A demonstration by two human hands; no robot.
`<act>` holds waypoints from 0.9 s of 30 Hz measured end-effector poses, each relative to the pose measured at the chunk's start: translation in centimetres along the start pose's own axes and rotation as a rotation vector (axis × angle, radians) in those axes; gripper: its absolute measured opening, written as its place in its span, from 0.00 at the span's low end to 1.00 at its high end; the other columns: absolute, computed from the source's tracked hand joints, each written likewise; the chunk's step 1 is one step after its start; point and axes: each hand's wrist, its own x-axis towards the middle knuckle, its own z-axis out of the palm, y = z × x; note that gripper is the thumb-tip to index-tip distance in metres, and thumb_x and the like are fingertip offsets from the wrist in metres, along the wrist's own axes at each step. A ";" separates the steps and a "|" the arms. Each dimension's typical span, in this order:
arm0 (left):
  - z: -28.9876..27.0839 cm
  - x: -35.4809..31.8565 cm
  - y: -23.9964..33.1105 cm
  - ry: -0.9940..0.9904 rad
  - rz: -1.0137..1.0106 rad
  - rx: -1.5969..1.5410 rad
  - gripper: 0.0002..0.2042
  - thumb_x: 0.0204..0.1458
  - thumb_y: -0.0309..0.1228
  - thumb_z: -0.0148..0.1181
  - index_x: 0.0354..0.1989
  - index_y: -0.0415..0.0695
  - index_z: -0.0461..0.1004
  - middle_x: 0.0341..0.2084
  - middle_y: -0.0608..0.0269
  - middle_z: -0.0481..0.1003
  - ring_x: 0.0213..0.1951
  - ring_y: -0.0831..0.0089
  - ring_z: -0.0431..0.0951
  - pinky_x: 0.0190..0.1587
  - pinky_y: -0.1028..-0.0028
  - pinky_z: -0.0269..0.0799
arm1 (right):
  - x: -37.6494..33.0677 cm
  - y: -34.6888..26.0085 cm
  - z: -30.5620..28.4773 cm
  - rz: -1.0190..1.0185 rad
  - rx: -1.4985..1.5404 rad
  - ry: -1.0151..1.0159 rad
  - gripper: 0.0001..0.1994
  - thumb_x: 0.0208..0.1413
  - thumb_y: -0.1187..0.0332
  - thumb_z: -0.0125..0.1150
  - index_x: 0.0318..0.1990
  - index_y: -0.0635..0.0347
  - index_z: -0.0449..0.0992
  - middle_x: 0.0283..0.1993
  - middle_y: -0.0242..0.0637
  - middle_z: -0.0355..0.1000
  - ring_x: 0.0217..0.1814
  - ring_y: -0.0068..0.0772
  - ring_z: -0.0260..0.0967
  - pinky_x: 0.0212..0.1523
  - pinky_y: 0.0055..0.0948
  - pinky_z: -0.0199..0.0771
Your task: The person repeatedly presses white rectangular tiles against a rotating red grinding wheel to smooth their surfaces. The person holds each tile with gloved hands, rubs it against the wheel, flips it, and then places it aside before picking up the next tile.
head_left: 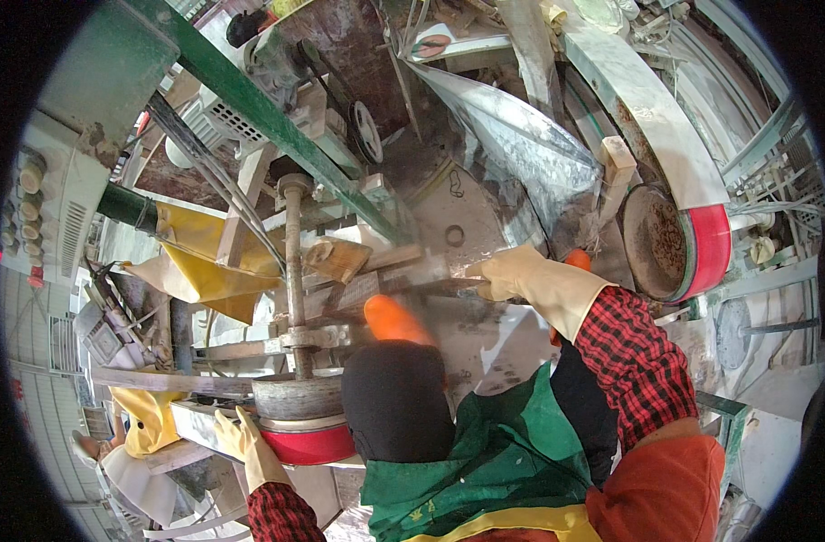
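Observation:
My left hand [248, 443], in a cream rubber glove, lies beside a wheel [295, 397] with a red belt [309, 444] around it. Its fingers are stretched and apart, at the edge of the pale band running off that wheel. My right hand [530, 282], gloved alike, reaches across to the middle with its fingers bent together. Their tips are by the end of a worn wooden bar [440, 287]; what they grip, if anything, is hidden. A second, rusty-faced wheel [656, 242] with a red belt stands to the right of this hand.
A green beam [277, 126] slants overhead from the upper left. A vertical shaft [293, 262] rises behind the left wheel. Wood blocks [338, 260], a yellow sheet [196, 253] and a dusty grey sheet [512, 135] lie beyond. An orange boot tip [394, 318] shows below.

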 end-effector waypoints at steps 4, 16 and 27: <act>-0.4 -0.5 0.9 -0.031 -0.018 -0.011 0.35 0.63 0.56 0.57 0.74 0.49 0.64 0.69 0.39 0.65 0.68 0.44 0.67 0.69 0.53 0.64 | 0.7 0.4 0.8 -0.003 -0.011 0.015 0.29 0.63 0.50 0.56 0.72 0.32 0.67 0.54 0.44 0.82 0.55 0.52 0.80 0.52 0.47 0.80; -2.2 -2.0 2.5 -0.062 -0.049 -0.025 0.35 0.63 0.56 0.57 0.74 0.49 0.64 0.70 0.39 0.64 0.69 0.44 0.66 0.69 0.52 0.64 | 0.0 0.0 0.1 -0.060 0.067 0.053 0.25 0.61 0.52 0.59 0.67 0.30 0.71 0.45 0.44 0.82 0.47 0.51 0.80 0.45 0.50 0.78; 5.9 5.9 -10.3 -0.039 0.260 -0.125 0.25 0.71 0.25 0.42 0.76 0.57 0.62 0.78 0.39 0.47 0.80 0.48 0.44 0.79 0.57 0.43 | 1.2 1.1 0.8 0.027 0.071 0.061 0.23 0.61 0.51 0.60 0.64 0.38 0.76 0.49 0.44 0.83 0.52 0.52 0.80 0.49 0.49 0.80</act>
